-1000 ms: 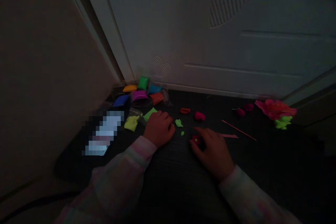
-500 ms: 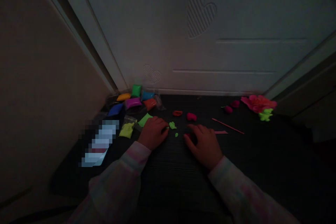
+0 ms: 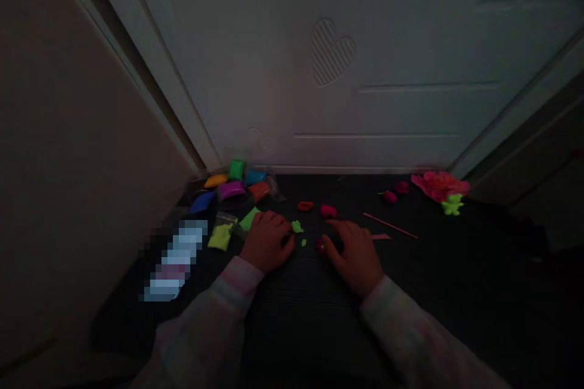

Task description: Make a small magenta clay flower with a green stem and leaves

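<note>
My left hand (image 3: 268, 243) rests on the dark table with its fingers curled and the thumb close to the index finger. Whatever may be in the pinch is hidden. Beside its fingertips lie a light green clay piece (image 3: 297, 227) and a smaller green leaf-shaped bit (image 3: 303, 243). My right hand (image 3: 358, 255) lies to the right, thumb and index finger apart. At its thumb tip sits a small dark red clay piece (image 3: 320, 247) with a pale spot on it. Just beyond the fingers is a pink-red clay lump (image 3: 328, 211), and left of that an orange-red clay piece (image 3: 305, 206).
Bagged clay, including a purple pack (image 3: 232, 189) and a yellow pack (image 3: 221, 236), lies at the left by a blurred phone-like screen (image 3: 177, 261). Rightward are a thin pink stick (image 3: 390, 225), red clay balls (image 3: 389, 197), a pink flower (image 3: 438, 185) and a yellow-green figure (image 3: 452, 204). A white door (image 3: 255, 73) stands behind.
The view has tilted slightly upward. My right hand's thumb has shifted a little, so the dark red piece with its pale spot shows more clearly. My left hand stays about where it was.
</note>
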A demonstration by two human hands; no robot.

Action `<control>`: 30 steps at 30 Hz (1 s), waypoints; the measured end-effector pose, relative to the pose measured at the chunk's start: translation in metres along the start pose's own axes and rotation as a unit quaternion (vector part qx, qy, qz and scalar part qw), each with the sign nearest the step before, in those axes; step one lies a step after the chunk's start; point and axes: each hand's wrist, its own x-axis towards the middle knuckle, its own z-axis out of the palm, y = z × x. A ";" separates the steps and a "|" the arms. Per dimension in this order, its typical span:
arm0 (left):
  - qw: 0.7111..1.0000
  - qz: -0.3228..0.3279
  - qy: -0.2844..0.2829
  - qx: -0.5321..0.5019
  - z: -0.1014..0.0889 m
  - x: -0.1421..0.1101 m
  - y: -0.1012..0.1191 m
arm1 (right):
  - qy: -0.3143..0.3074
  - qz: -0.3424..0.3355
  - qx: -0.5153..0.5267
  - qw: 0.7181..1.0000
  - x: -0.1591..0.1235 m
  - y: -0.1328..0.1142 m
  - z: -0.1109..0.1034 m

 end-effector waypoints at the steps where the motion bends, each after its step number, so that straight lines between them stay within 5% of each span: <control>1: 1.000 0.005 -0.001 -0.002 0.001 0.000 0.003 | 0.006 -0.001 0.002 1.000 0.000 0.001 0.000; 17: 0.997 0.044 0.033 -0.061 0.014 -0.005 0.018 | 0.079 -0.034 0.007 0.996 0.001 0.004 0.002; 26: 0.995 0.014 0.062 -0.081 0.014 -0.021 0.044 | 0.063 -0.098 0.040 0.992 -0.005 0.008 0.007; 30: 0.986 -0.053 0.115 -0.112 0.005 -0.024 0.033 | 0.067 -0.108 0.049 0.991 -0.005 0.012 0.009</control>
